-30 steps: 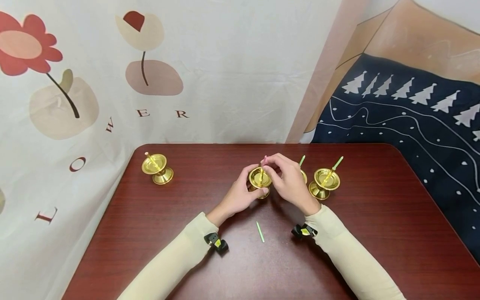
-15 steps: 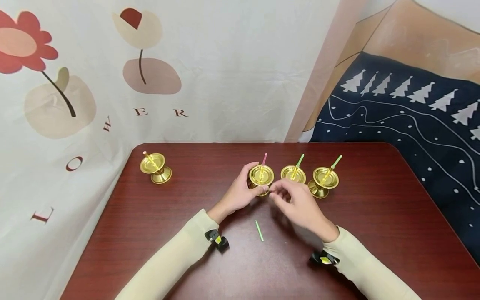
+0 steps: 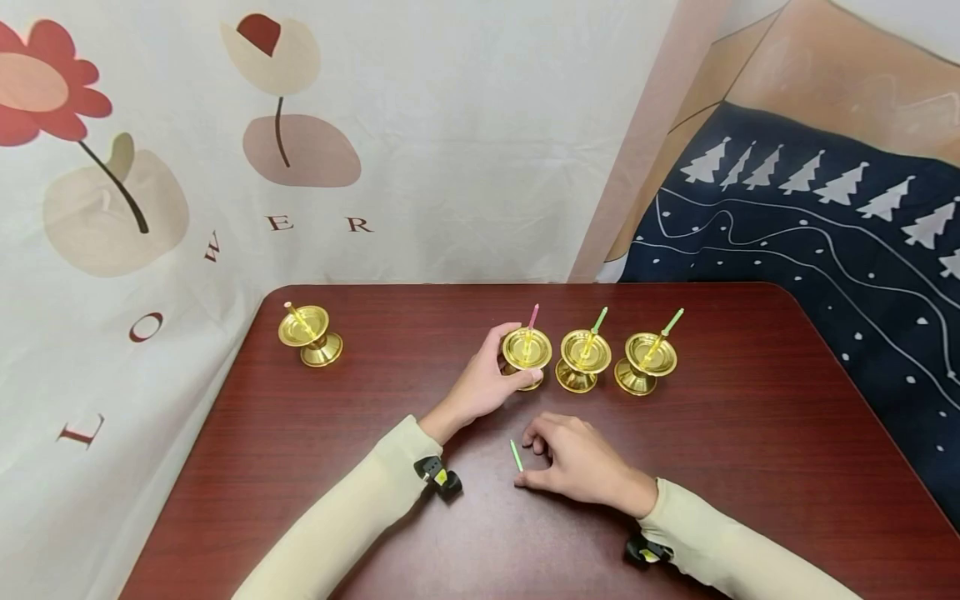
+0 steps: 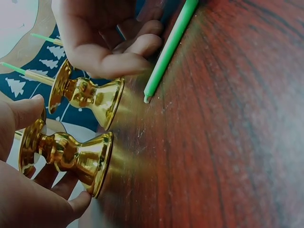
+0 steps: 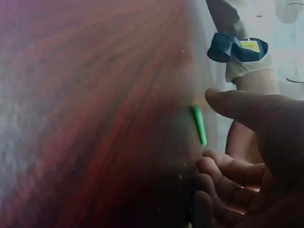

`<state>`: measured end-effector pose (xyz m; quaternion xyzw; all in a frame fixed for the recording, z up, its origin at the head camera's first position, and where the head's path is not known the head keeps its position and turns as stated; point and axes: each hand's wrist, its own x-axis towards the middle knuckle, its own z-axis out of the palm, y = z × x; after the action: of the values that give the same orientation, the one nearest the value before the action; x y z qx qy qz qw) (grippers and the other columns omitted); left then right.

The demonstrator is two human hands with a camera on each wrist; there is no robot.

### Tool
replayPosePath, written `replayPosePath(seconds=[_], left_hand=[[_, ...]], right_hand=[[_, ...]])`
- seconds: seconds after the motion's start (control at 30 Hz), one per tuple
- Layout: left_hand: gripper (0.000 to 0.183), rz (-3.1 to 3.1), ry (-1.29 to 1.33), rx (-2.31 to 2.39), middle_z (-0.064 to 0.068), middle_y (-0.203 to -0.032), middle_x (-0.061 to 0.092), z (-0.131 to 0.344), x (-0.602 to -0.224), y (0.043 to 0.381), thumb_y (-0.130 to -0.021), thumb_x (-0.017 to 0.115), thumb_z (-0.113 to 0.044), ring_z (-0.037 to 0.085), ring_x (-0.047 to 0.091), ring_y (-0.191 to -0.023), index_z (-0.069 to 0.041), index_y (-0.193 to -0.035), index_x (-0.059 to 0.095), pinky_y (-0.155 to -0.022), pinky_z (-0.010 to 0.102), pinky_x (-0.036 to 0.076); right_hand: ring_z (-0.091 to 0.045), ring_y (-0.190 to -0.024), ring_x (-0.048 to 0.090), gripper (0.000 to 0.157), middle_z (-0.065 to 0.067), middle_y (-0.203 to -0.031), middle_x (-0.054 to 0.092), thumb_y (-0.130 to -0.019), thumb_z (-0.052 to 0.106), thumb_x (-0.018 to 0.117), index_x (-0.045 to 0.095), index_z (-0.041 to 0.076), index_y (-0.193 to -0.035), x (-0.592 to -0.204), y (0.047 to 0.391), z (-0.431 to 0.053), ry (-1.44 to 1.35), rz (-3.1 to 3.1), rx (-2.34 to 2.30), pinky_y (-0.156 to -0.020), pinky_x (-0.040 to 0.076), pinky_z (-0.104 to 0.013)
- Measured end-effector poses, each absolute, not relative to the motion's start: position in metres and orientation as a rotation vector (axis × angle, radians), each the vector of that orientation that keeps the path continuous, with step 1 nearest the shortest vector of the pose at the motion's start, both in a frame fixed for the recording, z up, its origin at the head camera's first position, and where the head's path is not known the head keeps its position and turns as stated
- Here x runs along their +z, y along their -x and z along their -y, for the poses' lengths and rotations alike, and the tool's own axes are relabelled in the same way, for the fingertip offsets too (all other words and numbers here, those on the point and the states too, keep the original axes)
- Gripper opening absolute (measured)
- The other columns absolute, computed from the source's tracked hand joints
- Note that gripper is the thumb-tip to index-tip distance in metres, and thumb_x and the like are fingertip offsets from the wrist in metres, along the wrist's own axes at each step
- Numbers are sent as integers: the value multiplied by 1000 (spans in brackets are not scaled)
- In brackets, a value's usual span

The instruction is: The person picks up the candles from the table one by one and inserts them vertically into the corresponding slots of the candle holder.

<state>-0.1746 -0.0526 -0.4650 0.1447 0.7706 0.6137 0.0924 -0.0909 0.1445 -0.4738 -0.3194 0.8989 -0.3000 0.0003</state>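
My left hand (image 3: pixel 480 385) grips a brass candle holder (image 3: pixel 527 357) that stands on the table, thumb on the near side and fingers round the far side. A pink candle (image 3: pixel 533 317) rises from that holder. On the table nearer to me lies a loose green candle (image 3: pixel 516 454). Just right of it hovers my right hand (image 3: pixel 581 462), thumb and fingers apart with the candle near the gap between them. In the right wrist view the green candle (image 5: pixel 199 124) shows between thumb and fingertips, with no clear contact. The left wrist view shows the gripped holder (image 4: pixel 64 149) from the side.
Two brass holders with green candles, one in the middle (image 3: pixel 583 357) and one farther right (image 3: pixel 648 360), stand right of the left hand. Another holder (image 3: pixel 303 327) with a pale-tipped candle stands at the far left. Printed cloth (image 3: pixel 450 167) hangs behind the reddish-brown table (image 3: pixel 375 500).
My right hand has let go of the pink candle, now upright in the held holder, and has come down toward me to the loose green candle. The left hand still grips its holder.
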Motion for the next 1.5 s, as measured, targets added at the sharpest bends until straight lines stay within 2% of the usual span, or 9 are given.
replayPosePath(seconds=[0.37, 0.53, 0.77, 0.87, 1.0, 1.07, 1.17, 1.37, 1.5], left_hand=[[89, -2347, -403, 1817, 19, -151, 64, 75, -459, 171, -95, 89, -14, 39, 61, -140, -5, -167, 37, -120, 54, 45], [81, -2369, -366, 1859, 22, -153, 62, 112, -454, 166, -98, 85, -12, 42, 56, -145, -5, -165, 39, -124, 59, 39], [57, -2496, -240, 1997, 24, -149, 64, 179, -443, 156, -101, 80, -3, 45, 56, -143, 6, -151, 54, -124, 58, 39], [47, -2600, -134, 2066, 22, -142, 69, 206, -437, 151, -101, 79, -3, 34, 63, -135, 6, -144, 61, -120, 46, 46], [42, -2725, 73, 2233, 15, -125, 73, 234, -431, 148, -99, 80, 0, 18, 69, -115, 8, -137, 63, -103, 25, 52], [45, -2810, 217, 2258, 8, -120, 70, 247, -430, 150, -96, 82, 0, 12, 66, -109, 8, -136, 61, -96, 21, 51], [56, -2893, 452, 2194, 2, -126, 61, 267, -432, 155, -94, 85, -5, 15, 59, -117, 3, -142, 55, -101, 26, 48], [96, -2734, 552, 1999, 16, -168, 34, 297, -438, 170, -96, 84, -16, 29, 35, -154, -8, -170, 24, -126, 39, 31], [106, -2587, 501, 1912, 20, -177, 23, 306, -443, 181, -101, 81, -21, 33, 32, -158, -14, -176, 7, -126, 42, 35]], right_hand=[[0, -77, 56, 37, 12, -87, 62, -75, 26, 104, 74, 18, -96, -477, 94, -140, 1062, -2785, -947, -66, 50, -24], [-2, -78, 59, 32, 11, -89, 64, -77, 20, 102, 77, 17, -96, -478, 95, -141, 1121, -2749, -989, -68, 51, -23], [-2, -75, 57, 26, 11, -89, 64, -80, 18, 101, 81, 18, -98, -478, 97, -144, 1124, -2695, -1030, -64, 47, -20], [-2, -73, 55, 25, 12, -88, 63, -80, 19, 101, 82, 19, -97, -478, 98, -145, 1113, -2683, -1025, -63, 45, -20], [-2, -73, 56, 24, 12, -87, 64, -80, 19, 101, 83, 19, -97, -477, 98, -146, 1131, -2674, -1029, -63, 45, -19], [-2, -74, 56, 23, 13, -88, 65, -80, 18, 100, 84, 20, -97, -477, 98, -147, 1149, -2665, -1042, -63, 45, -19], [-1, -75, 57, 22, 13, -88, 66, -81, 17, 100, 85, 19, -97, -478, 101, -148, 1174, -2646, -1068, -65, 46, -19], [-1, -77, 61, 20, 14, -87, 68, -82, 13, 99, 87, 19, -97, -481, 106, -150, 1165, -2589, -1119, -68, 50, -20], [-1, -76, 61, 20, 14, -86, 68, -80, 11, 99, 88, 19, -95, -482, 110, -151, 1157, -2554, -1152, -67, 51, -20]])
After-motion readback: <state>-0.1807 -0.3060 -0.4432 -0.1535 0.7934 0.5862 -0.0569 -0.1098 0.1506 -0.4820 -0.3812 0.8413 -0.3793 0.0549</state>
